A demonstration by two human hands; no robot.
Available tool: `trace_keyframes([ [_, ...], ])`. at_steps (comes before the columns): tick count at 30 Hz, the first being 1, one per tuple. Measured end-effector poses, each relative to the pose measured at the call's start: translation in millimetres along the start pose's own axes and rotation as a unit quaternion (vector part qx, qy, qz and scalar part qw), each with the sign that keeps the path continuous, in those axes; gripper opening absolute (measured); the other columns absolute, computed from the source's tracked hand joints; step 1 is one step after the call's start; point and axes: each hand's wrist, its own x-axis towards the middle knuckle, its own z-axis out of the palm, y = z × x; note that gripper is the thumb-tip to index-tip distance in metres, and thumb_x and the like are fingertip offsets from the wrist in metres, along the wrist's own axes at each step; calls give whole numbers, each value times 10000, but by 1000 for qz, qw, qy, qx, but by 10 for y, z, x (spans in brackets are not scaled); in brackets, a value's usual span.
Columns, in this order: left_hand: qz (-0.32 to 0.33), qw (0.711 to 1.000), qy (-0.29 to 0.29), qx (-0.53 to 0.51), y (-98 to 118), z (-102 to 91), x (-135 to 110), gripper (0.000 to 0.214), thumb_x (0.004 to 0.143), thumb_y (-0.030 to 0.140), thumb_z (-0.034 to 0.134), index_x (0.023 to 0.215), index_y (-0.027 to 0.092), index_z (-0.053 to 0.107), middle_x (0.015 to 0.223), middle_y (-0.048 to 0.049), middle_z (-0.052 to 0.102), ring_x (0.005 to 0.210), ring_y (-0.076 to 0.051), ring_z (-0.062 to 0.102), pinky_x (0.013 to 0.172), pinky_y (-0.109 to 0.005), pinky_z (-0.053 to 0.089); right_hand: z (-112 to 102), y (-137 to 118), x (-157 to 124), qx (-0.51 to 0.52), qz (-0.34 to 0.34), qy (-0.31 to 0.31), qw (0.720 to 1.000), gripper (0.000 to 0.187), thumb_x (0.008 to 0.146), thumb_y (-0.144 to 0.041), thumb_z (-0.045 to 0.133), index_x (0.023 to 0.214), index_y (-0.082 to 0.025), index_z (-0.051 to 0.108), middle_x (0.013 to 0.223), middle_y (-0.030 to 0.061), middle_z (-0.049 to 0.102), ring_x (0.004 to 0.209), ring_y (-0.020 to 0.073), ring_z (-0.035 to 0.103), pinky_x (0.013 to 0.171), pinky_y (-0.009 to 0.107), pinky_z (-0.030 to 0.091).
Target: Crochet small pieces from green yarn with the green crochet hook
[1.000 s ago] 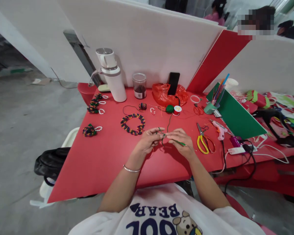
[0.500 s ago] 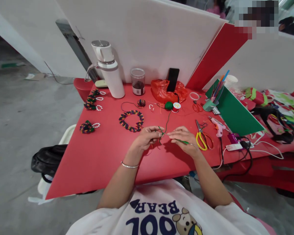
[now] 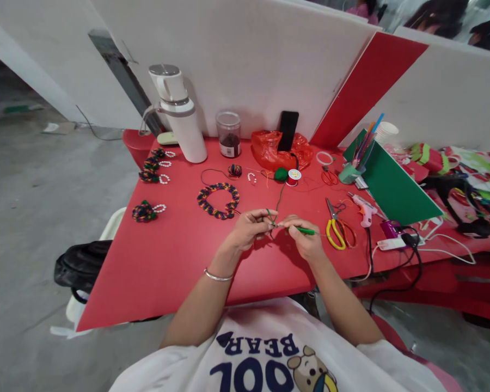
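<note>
The yarn is held above the bench, between the hands; its strand runs back to the green ball, just beside the spool. The left hand is closed in a pinch on the yarn. The right hand grips the hook by its green handle, tip directed toward the left hand. Whether the tip sits in a loop cannot be told.

Handling: the yarn should prove light, soft and limp, with little risk of breakage; pinch it close to the hook tip and keep light tension. The hook should be light and stiff, its handle possibly smooth; grip the handle, leaving the slim shaft free.
</note>
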Motion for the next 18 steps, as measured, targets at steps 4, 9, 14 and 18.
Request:
trace_keyframes([
  [4,119,988,82,47,-123,93,31,461,608,158,832,1064,129,772,643,17,645,576,-79,541,571,-197,405,252,4,-47,-154,-72,82,982,130,967,-257,660,1029,-285,771,1023,44,794,967,209,688,921,427,539],
  [9,124,985,123,10,-188,146,50,524,613,187,834,1125,132,734,664,26,651,588,-83,557,596,-204,425,380,39,-62,-257,-114,129,951,154,957,-259,672,1064,-304,774,1032,54,788,971,228,666,912,448,518],
  [14,38,993,69,-83,-94,112,31,553,554,200,871,1082,122,723,581,51,601,407,-19,328,429,-186,200,371,79,-63,-244,-130,125,953,181,957,-256,673,1085,-333,776,1018,41,787,954,225,667,891,448,529],
  [18,-28,995,22,-91,-18,30,16,505,545,173,874,1030,113,746,563,45,590,377,5,258,416,-188,134,255,83,-43,-188,-113,76,973,163,970,-308,657,1073,-329,782,1015,39,794,956,225,683,879,450,551],
])
